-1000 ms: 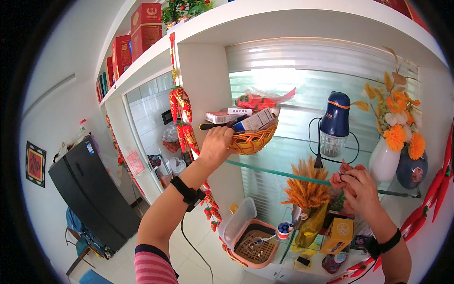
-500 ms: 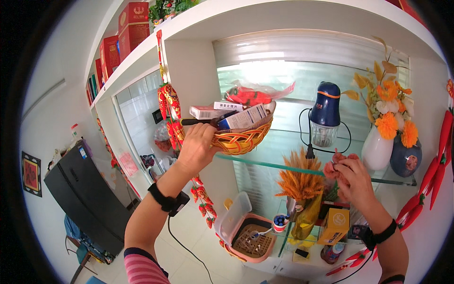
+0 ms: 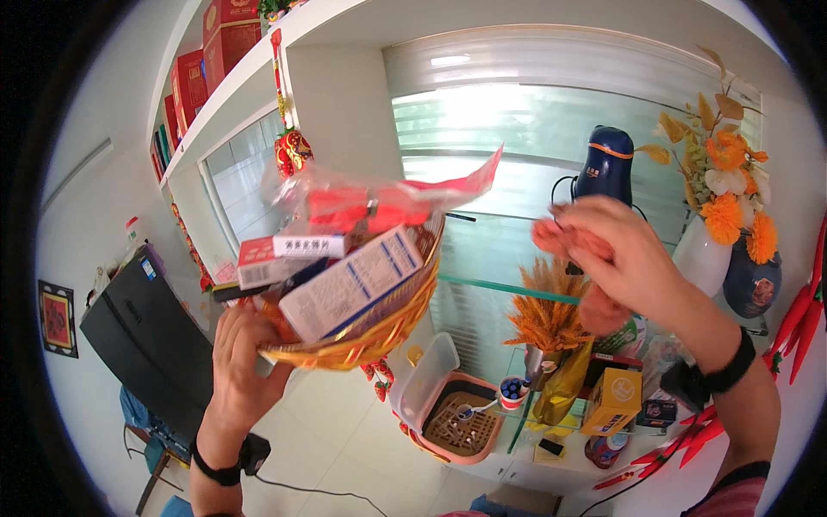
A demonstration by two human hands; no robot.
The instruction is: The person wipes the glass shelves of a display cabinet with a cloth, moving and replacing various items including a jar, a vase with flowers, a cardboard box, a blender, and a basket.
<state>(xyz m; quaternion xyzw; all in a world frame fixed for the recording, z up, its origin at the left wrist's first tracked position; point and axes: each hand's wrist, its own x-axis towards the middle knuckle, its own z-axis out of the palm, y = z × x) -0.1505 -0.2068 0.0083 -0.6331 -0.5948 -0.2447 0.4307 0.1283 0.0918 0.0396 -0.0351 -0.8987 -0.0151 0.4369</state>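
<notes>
My left hand (image 3: 245,362) grips the near left rim of a woven wicker basket (image 3: 392,323), which it holds tilted in the air in front of the shelves. Inside lie a white and blue medicine box (image 3: 349,284), smaller red and white boxes (image 3: 263,264), a dark-handled item (image 3: 237,292) and a clear plastic bag with red contents (image 3: 370,207). My right hand (image 3: 620,250) is closed round a crumpled pinkish-red cloth (image 3: 603,312), part of which hangs below the fingers. Just behind that hand stands a dark blue blender (image 3: 606,164) on the glass shelf.
A glass shelf edge (image 3: 508,289) crosses the middle. At right are a white vase (image 3: 702,258) with orange flowers and a dark blue vase (image 3: 752,280). Below stand dried wheat stalks (image 3: 551,310), a yellow box (image 3: 615,401) and a pink-rimmed tub (image 3: 469,446). A thin black item (image 3: 461,217) lies on the shelf.
The basket has come off the glass shelf, moving left and nearer with my left hand. My right hand has lifted the cloth up from the shelf edge.
</notes>
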